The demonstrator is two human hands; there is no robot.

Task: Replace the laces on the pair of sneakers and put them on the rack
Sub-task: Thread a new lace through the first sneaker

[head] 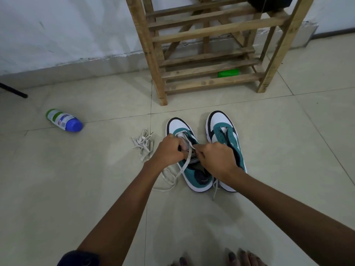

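- Sneakers stand side by side on the floor just near of the rack: the left sneaker [189, 160] under both hands, the right sneaker [224, 139] touching it, its eyelets bare.
- Left hand [169, 150] has its grip curled on the left sneaker's upper at the tongue; right hand [215, 158] has its grip pinched on the pale lace [189, 153], which runs from the eyelets down to the floor in loose loops.
- A bundle of loose laces [143, 144] lies just left of the left sneaker.
- The wooden rack [209, 73] stands far, against the wall; a green cylinder [228, 73] lies on its lowest slats, a dark object at its top right corner.
- A bottle [64, 120] with a blue cap lies on its side, far left.
- The tiled floor [86, 179] is pale; the white wall [67, 31] is scuffed.
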